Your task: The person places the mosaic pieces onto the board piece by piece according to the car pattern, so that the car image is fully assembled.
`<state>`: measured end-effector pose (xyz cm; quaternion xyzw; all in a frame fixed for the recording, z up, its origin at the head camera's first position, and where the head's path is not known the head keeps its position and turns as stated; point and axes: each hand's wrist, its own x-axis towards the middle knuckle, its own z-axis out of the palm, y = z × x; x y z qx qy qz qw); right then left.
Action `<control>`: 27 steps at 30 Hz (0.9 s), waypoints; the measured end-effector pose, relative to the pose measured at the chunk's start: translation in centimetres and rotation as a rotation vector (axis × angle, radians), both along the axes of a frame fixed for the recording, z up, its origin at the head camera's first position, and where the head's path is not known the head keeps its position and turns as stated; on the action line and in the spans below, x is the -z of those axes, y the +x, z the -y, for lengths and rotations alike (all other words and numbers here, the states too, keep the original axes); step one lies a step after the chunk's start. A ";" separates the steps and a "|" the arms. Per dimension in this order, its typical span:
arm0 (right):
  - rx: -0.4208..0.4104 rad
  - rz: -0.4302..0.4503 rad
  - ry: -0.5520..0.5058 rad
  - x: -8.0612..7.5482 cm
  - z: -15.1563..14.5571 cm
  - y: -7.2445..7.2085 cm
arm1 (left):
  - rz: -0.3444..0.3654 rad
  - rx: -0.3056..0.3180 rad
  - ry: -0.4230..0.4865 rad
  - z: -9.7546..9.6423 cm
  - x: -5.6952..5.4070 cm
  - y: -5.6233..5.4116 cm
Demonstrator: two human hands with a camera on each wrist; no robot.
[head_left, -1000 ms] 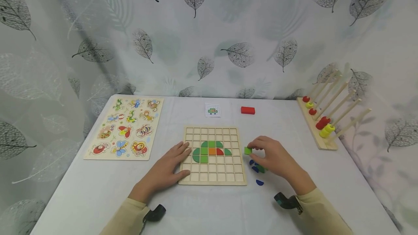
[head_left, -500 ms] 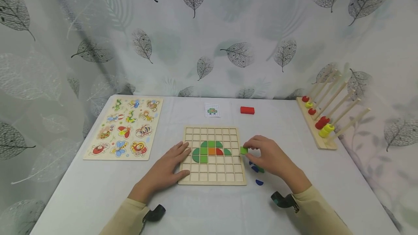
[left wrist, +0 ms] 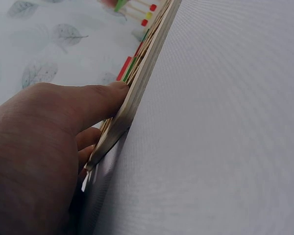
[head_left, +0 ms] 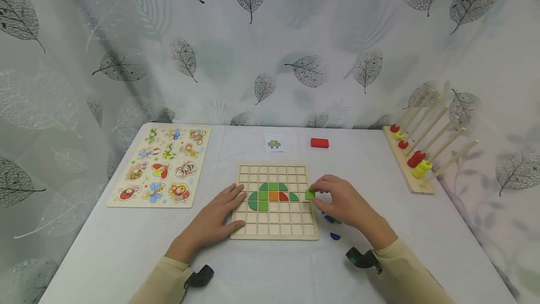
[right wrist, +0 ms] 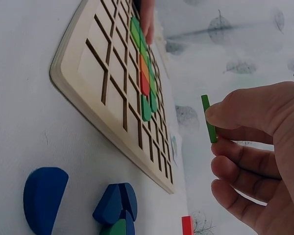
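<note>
My right hand [head_left: 343, 201] pinches a light green square tile [head_left: 310, 194] between thumb and fingertips, over the right rim of the wooden grid board [head_left: 274, 237]. Seen from the right wrist, the green tile [right wrist: 208, 119] stands edge-on, gripped at its side. My left hand [head_left: 215, 217] rests with extended fingers along the board's left edge; its thumb [left wrist: 100, 100] lies on the rim. Set in the grid cells are green square and rounded pieces, an orange square [head_left: 273, 195] and a red rounded piece [head_left: 283, 196]. Several blue pieces [right wrist: 45, 200] lie right of the board, partly hidden by my right hand.
A picture card [head_left: 274, 143] and a red block [head_left: 319, 143] lie behind the board. An insect puzzle board [head_left: 162, 168] is at the left. At the right stands a wooden peg rack [head_left: 411, 161] with red and yellow beads. A leaf-patterned curtain hangs behind the table.
My right hand has carried the green tile leftward, from beside the board to over its right rim. The left hand stays where it was.
</note>
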<state>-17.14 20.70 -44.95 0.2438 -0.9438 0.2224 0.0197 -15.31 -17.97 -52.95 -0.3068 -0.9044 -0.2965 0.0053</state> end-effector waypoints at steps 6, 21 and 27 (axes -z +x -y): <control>-0.017 0.004 -0.009 -0.2 0.5 0.0 | -0.001 0.003 0.001 0.0 -0.2 0.1; -0.090 -0.033 -0.050 0.0 1.1 -0.2 | -0.015 0.011 0.008 0.0 0.1 -0.2; -0.099 -0.028 -0.052 -0.1 1.4 -0.1 | -0.011 0.006 0.007 0.1 0.3 -0.2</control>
